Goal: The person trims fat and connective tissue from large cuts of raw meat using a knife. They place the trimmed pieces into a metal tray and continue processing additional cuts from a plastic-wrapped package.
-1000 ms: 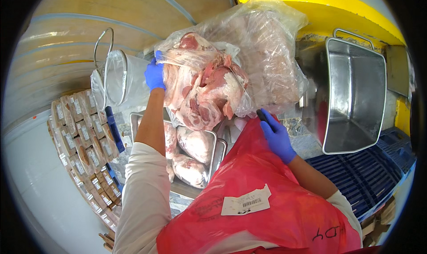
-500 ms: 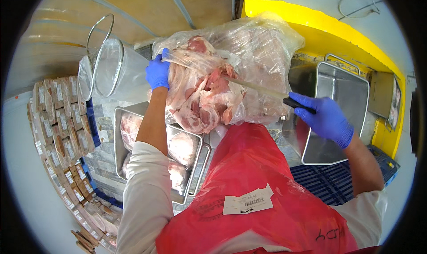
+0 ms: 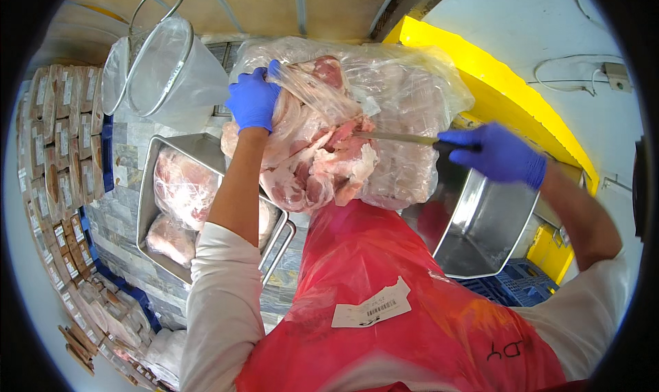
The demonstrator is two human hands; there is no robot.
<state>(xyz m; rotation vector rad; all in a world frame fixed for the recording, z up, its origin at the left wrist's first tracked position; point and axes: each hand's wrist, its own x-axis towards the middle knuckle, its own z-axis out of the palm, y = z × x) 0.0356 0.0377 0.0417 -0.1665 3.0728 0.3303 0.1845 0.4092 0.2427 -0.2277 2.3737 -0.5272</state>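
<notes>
A large piece of raw meat (image 3: 302,165), pink with pale fat, lies partly under clear plastic wrap (image 3: 312,100) in front of me. At its far left edge my left hand (image 3: 252,100), in a blue glove, is closed on the plastic wrap over the meat. On the right, my gloved right hand (image 3: 495,155), slightly blurred, is wrapped round the black handle of a knife (image 3: 399,138). The blade points left, and its tip reaches the red flesh in the middle of the meat. More wrapped meat (image 3: 412,104) sits behind and to the right.
A metal tub (image 3: 149,186) with bagged meat stands below left. Another metal tub (image 3: 491,220) is at the right, above a blue pallet (image 3: 508,285). A bag-lined wire hoop (image 3: 168,69) stands far left, near stacked cartons (image 3: 65,131). A yellow barrier (image 3: 508,90) curves along the right.
The view has shifted, so the left tub and hoop sit further left. My right hand has moved slightly with the knife, whose tip stays at the meat. My left hand keeps its hold.
</notes>
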